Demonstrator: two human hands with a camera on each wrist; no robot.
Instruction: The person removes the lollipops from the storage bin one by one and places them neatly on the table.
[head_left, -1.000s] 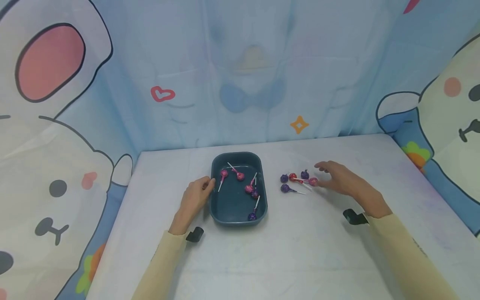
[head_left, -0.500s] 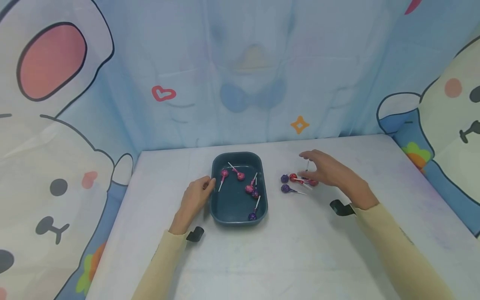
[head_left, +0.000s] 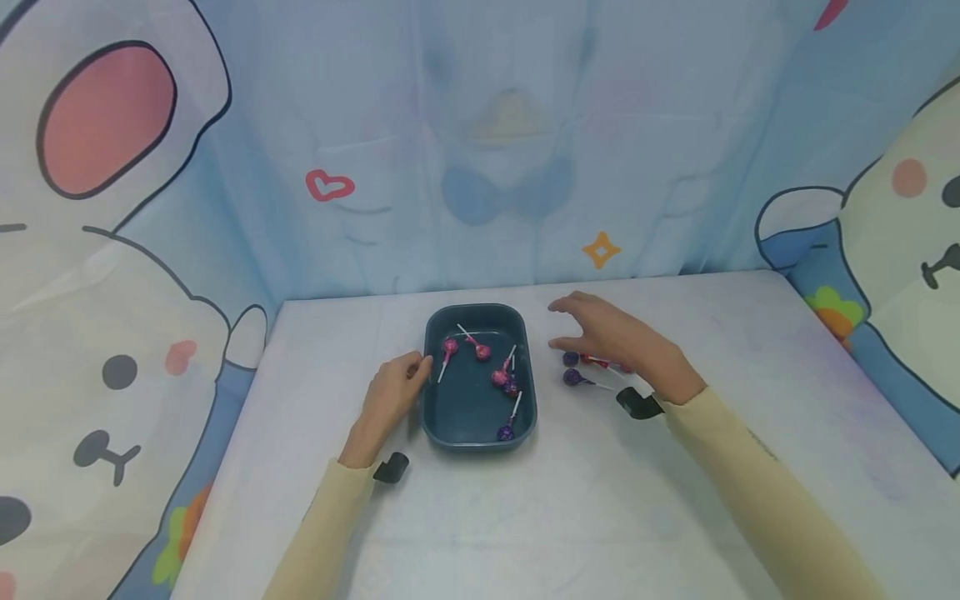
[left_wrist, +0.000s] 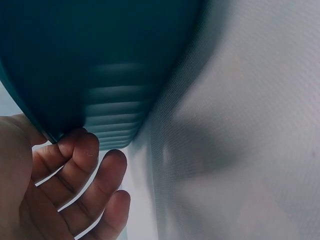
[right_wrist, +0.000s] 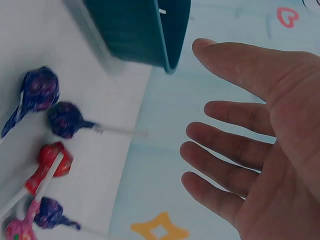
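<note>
Nearest, a white cloth-covered table point(head_left: 570, 517) is crossed by two pale-yellow fabric sleeves point(head_left: 757, 483), w/ a small black wrist device point(head_left: 392, 468) worn at each cuff. By the L hand point(head_left: 390, 396), the left rim of a dark teal, rounded-rectangular tray point(head_left: 465, 421) is pinched btwn thumb & fingertips — remaining fingers loosely bent outside the wall.

In the tray, a round purple-wrapped lollipop w/ white stick point(head_left: 506, 433) is laid nr the near right corner. Farther up, another purple-wrapped lollipop point(head_left: 512, 388) is set against a pink-wrapped lollipop point(head_left: 498, 377); two more pink ones point(head_left: 450, 345) are spread toward the far end.

Right of the tray, five loose lollipops point(head_left: 572, 377) are grouped on the cloth, partly hidden in head view: 3 purple, 1 red point(right_wrist: 55, 160), 1 pink point(right_wrist: 20, 229), w/ the pink one's stick laid across the red.

Over these the R hand point(head_left: 615, 333) is held, fingers extended, thumb well apart — nothing gripped.

At back, a pale-blue printed backdrop point(head_left: 360, 108) is hung, marked w/ an orange star outline point(head_left: 601, 250) & a red heart outline point(head_left: 330, 185).
</note>
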